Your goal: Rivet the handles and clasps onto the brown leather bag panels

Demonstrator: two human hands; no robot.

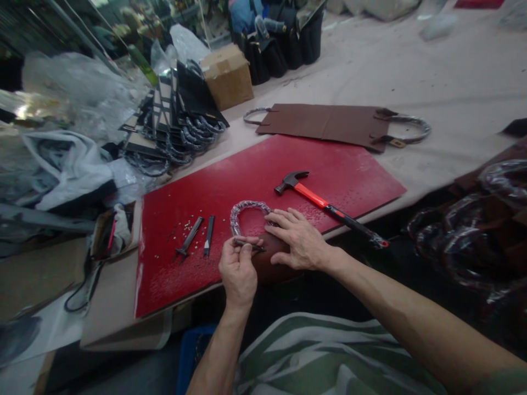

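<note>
Both hands at brown panel (267, 264), near edge of red board (247, 178).
Left hand (239, 272): fingers curled, pinching slim tool (252, 246) over panel. Right hand (300, 240): open, fingers spread, laid on panel, gripping nothing visible. Panel's wrapped handle (235, 215) loops onto board; hammer (313, 196) lies near right hand.

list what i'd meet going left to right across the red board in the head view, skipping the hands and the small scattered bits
silver metal tool → slim dark tool → plastic-wrapped handle → claw hammer
</note>
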